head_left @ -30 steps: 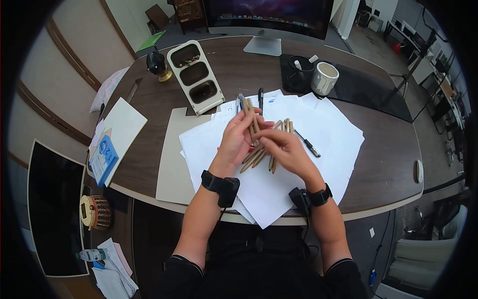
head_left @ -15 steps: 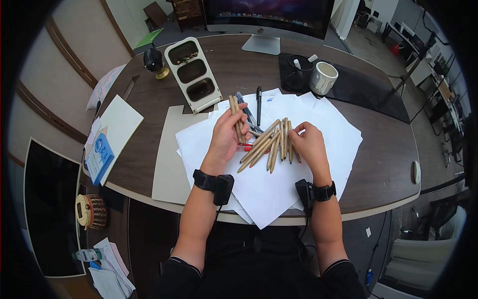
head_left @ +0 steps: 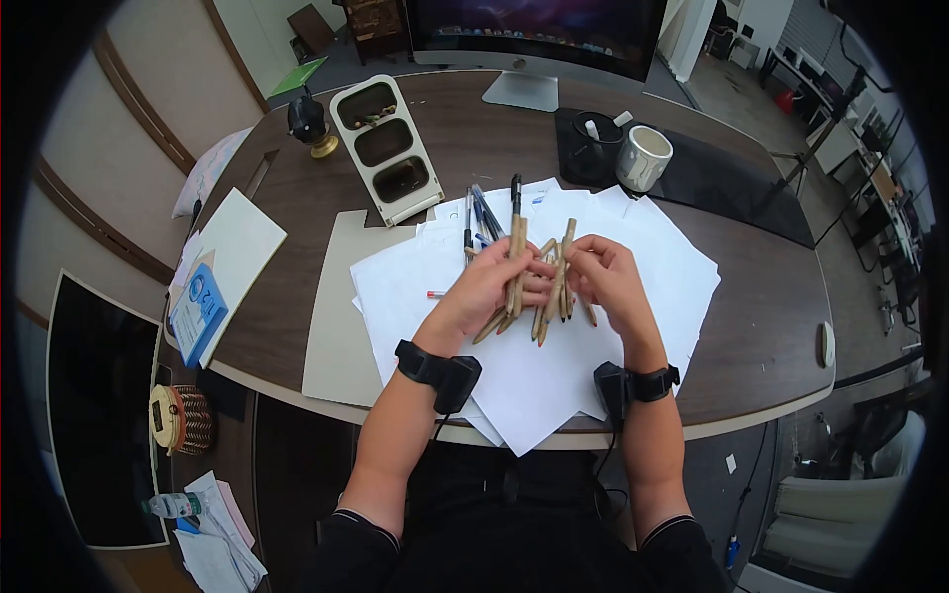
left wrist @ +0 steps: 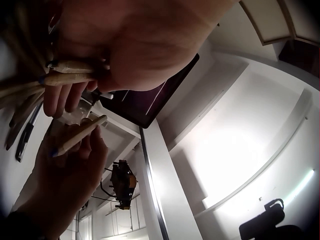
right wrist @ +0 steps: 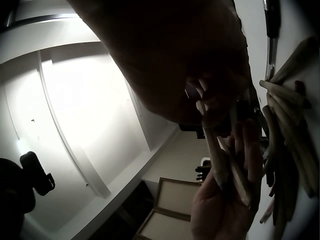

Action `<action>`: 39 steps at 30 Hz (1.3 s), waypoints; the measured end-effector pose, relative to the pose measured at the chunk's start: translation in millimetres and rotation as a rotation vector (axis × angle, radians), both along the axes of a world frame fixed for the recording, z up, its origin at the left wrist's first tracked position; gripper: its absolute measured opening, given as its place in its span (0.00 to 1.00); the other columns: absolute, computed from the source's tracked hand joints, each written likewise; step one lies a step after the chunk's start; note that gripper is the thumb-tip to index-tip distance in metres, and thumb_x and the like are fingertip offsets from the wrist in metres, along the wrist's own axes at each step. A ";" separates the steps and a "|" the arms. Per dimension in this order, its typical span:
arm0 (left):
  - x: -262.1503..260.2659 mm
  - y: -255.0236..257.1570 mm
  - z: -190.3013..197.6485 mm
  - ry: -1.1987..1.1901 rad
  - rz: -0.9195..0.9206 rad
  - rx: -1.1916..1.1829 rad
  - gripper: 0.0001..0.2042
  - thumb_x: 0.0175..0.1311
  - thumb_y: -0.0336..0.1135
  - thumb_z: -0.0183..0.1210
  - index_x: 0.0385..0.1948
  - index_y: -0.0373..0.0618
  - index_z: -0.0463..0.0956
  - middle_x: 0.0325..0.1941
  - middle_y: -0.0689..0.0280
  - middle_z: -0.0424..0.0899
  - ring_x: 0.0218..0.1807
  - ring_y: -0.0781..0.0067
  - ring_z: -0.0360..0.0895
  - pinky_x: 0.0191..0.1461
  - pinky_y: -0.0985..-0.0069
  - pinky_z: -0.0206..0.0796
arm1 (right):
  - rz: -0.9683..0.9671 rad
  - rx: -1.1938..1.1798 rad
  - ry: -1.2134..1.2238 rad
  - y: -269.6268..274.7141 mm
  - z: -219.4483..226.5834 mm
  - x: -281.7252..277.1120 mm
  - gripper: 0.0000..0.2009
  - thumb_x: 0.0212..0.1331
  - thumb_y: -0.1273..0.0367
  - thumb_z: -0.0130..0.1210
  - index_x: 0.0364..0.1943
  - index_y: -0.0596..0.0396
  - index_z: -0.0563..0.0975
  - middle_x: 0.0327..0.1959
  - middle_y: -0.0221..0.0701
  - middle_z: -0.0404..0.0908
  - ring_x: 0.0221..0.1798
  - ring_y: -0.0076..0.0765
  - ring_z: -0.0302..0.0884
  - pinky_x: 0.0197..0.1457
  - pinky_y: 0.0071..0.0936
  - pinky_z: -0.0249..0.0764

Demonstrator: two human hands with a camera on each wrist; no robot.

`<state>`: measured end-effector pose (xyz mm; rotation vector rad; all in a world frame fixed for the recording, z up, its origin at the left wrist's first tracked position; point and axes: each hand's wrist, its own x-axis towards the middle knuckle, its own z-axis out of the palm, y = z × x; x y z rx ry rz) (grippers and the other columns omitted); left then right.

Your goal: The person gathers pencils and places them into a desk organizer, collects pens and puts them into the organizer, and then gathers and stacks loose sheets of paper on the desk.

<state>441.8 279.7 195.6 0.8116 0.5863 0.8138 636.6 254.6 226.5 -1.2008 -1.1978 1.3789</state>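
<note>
Over white paper (head_left: 534,395), my left hand (head_left: 473,295) grips a small bunch of wooden colored pencils (head_left: 519,247), fingers curled round them. Just to its right, my right hand (head_left: 615,272) pinches one more colored pencil (head_left: 567,239) between thumb and fingers. That pencil (left wrist: 80,136) shows a blue tip in the left wrist view, below the left hand's pencils (left wrist: 72,78). Several loose colored pencils (head_left: 491,324) lie on the paper beneath both hands, partly hidden. In the right wrist view, pencils (right wrist: 240,185) cross the left palm (right wrist: 215,215).
Behind the hands lie a black pen (head_left: 516,193) and several clear pens (head_left: 484,210). A three-compartment organizer (head_left: 413,208) stands at the back left, with short pencils in its top compartment. A mug (head_left: 645,163) stands at the back right; a monitor (head_left: 534,35) rises behind.
The hands came apart, and the right hand went to the right side of the pencil pile. Now it holds a pencil raised toward the left hand, which has moved right with its bunch.
</note>
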 end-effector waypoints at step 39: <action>-5.3 3.9 -1.9 -0.163 0.235 -0.107 0.15 0.70 0.31 0.46 0.55 0.36 0.62 0.41 0.59 0.75 0.45 0.66 0.78 0.49 0.67 0.77 | -0.039 -0.025 -0.786 0.1 -14.7 -6.4 0.13 0.48 0.65 0.59 0.22 0.64 0.77 0.15 0.36 0.77 0.19 0.29 0.76 0.26 0.26 0.71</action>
